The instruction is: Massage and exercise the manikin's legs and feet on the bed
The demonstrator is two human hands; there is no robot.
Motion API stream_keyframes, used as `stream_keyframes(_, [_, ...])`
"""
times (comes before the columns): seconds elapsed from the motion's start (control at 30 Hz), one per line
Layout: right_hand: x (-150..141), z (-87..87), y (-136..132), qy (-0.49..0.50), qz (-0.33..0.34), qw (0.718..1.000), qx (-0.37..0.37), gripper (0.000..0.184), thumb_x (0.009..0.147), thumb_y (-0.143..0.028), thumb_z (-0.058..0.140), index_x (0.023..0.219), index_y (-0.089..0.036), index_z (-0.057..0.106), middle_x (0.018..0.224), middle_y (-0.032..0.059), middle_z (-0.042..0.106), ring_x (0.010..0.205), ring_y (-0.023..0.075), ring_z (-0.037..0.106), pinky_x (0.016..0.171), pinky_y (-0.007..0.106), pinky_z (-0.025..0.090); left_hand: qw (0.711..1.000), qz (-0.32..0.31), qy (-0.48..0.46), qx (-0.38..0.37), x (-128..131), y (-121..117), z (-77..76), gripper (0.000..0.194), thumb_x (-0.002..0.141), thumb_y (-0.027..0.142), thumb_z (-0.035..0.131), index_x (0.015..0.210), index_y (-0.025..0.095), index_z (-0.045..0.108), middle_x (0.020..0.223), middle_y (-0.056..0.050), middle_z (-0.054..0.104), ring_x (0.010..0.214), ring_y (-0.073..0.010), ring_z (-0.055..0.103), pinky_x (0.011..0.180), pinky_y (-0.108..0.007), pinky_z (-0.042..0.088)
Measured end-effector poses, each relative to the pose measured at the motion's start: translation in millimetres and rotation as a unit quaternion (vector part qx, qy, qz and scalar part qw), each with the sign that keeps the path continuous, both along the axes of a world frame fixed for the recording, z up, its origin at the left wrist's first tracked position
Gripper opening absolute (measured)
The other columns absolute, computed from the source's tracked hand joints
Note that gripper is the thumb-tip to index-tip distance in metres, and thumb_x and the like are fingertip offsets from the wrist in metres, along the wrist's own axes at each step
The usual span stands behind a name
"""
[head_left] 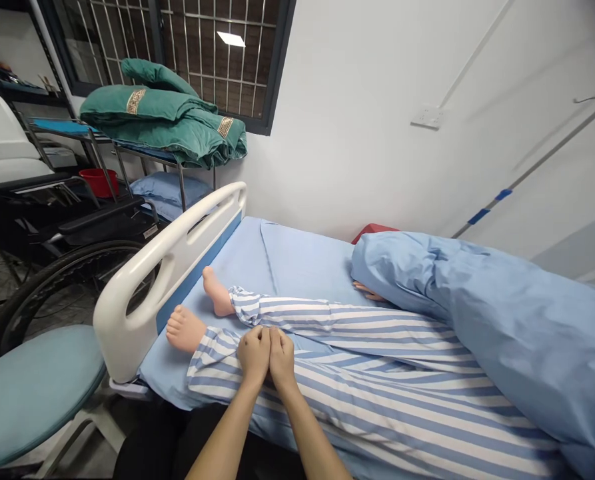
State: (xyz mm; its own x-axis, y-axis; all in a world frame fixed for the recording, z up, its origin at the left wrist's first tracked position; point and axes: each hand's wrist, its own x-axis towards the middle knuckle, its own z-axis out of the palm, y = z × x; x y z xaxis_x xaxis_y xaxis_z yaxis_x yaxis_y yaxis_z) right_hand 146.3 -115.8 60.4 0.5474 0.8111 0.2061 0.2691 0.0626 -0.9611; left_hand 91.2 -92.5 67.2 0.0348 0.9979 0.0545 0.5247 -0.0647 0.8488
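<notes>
A white wall [352,127] and a barred window [192,47] closed off the ward corner, where a wheelchair [62,287] and a metal rack [147,157] stood beyond the foot of a hospital bed [197,280]. The rack carried folded green quilts [162,123] above a blue pillow [170,190], with a red basin [98,181] near its far legs. A round blue stool [32,393] stood just beside the bed's white footboard [170,267].

On the blue sheet [302,263] lay a patient manikin [297,320]. A blue blanket [497,320] covered its upper end, while its legs lay uncovered, dressed in blue-and-white striped trousers [377,393] down to the ankles. Its bare feet [184,328] pointed toward the footboard, and a manikin hand [367,291] showed at the blanket's edge.

The person's left hand [254,353] and right hand [282,360] sat side by side on the nearer trouser leg, close together and curled. They seemed closed on the cloth, but the view was poor, and I could not tell whether they gripped it.
</notes>
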Motion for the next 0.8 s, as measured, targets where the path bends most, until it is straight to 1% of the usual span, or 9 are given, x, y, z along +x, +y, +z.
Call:
stream_keyframes(0.07, [3.8,4.3,-1.8,-0.014,-0.013,1.000,-0.003,0.042,0.085,-0.048,0.037,0.055,-0.019,0.040,0.051,-0.0023,0.043,0.050,0.0109,0.038,0.048,0.023,0.032,0.998,-0.013,0.059,0.014,0.7,-2.2,-2.3,0.032,0.083,0.031,0.040,0.060,0.018,0.056,0.065,-0.004,0.064,0.061,-0.0135,0.050,0.057,-0.025,0.026])
stream_keyframes(0.13, [8.8,7.9,-6.6,-0.068,-0.019,0.997,-0.016,0.041,0.085,-0.046,0.039,0.055,-0.019,0.041,0.049,-0.0028,0.043,0.049,0.0104,0.037,0.048,0.023,0.029,0.995,-0.025,0.092,0.017,0.0,-4.2,-3.3,0.033,0.084,0.032,0.039,0.061,0.018,0.058,0.069,-0.005,0.066,0.063,-0.0145,0.051,0.056,-0.026,0.025])
stream_keyframes(0.27, [17.4,6.2,-18.9,-0.158,-0.029,0.986,-0.040,0.040,0.087,-0.042,0.038,0.055,-0.018,0.041,0.047,-0.0036,0.041,0.048,0.0099,0.036,0.049,0.024,0.024,0.995,-0.033,0.092,-0.007,-1.4,-4.3,1.1,0.032,0.081,0.032,0.042,0.054,0.018,0.053,0.061,-0.003,0.062,0.058,-0.0129,0.048,0.054,-0.025,0.022])
stream_keyframes(0.37, [19.9,-1.7,-21.5,-0.152,-0.060,0.986,-0.046,0.041,0.087,-0.043,0.037,0.054,-0.019,0.038,0.047,-0.0039,0.039,0.048,0.0103,0.036,0.049,0.024,0.024,0.999,-0.039,0.019,-0.001,2.0,-2.5,7.7,0.034,0.079,0.030,0.042,0.048,0.017,0.046,0.050,0.001,0.053,0.052,-0.0103,0.042,0.052,-0.023,0.024])
stream_keyframes(0.47, [22.5,-4.6,-18.7,-0.095,-0.081,0.992,-0.030,0.041,0.087,-0.045,0.035,0.056,-0.019,0.038,0.051,-0.0033,0.041,0.051,0.0110,0.038,0.050,0.024,0.027,0.995,-0.083,-0.044,0.037,10.2,-2.9,10.4,0.036,0.081,0.029,0.039,0.047,0.018,0.044,0.047,0.002,0.050,0.050,-0.0094,0.040,0.053,-0.022,0.027])
stream_keyframes(0.53, [26.0,-0.3,-17.8,-0.052,-0.078,0.995,-0.020,0.042,0.087,-0.048,0.033,0.056,-0.020,0.037,0.051,-0.0033,0.041,0.052,0.0112,0.037,0.050,0.023,0.029,0.991,-0.120,-0.025,0.044,16.0,-4.6,8.0,0.036,0.082,0.029,0.039,0.049,0.017,0.048,0.051,0.000,0.054,0.052,-0.0100,0.043,0.055,-0.022,0.027])
stream_keyframes(0.6, [30.0,7.8,-20.2,-0.037,-0.072,0.997,-0.017,0.043,0.086,-0.049,0.033,0.055,-0.020,0.036,0.049,-0.0039,0.038,0.050,0.0108,0.036,0.049,0.023,0.029,0.990,-0.137,0.027,0.037,19.7,-6.5,3.3,0.034,0.082,0.028,0.040,0.052,0.017,0.053,0.056,-0.002,0.059,0.056,-0.0112,0.047,0.056,-0.023,0.027])
stream_keyframes(0.7, [33.9,18.8,-29.5,-0.097,-0.052,0.994,-0.010,0.041,0.087,-0.045,0.036,0.054,-0.019,0.038,0.049,-0.0044,0.038,0.049,0.0098,0.034,0.048,0.023,0.026,0.986,-0.143,0.080,0.041,19.9,-7.7,-3.5,0.034,0.083,0.028,0.039,0.054,0.018,0.055,0.060,-0.003,0.061,0.059,-0.0120,0.049,0.057,-0.024,0.025])
stream_keyframes(0.8, [35.4,17.3,-38.2,-0.150,-0.028,0.988,-0.007,0.039,0.088,-0.040,0.039,0.056,-0.019,0.041,0.048,-0.0042,0.040,0.047,0.0094,0.035,0.049,0.023,0.024,0.984,-0.146,0.082,0.055,17.5,-7.3,-5.6,0.034,0.083,0.029,0.039,0.055,0.018,0.055,0.059,-0.003,0.060,0.058,-0.0119,0.048,0.056,-0.024,0.024])
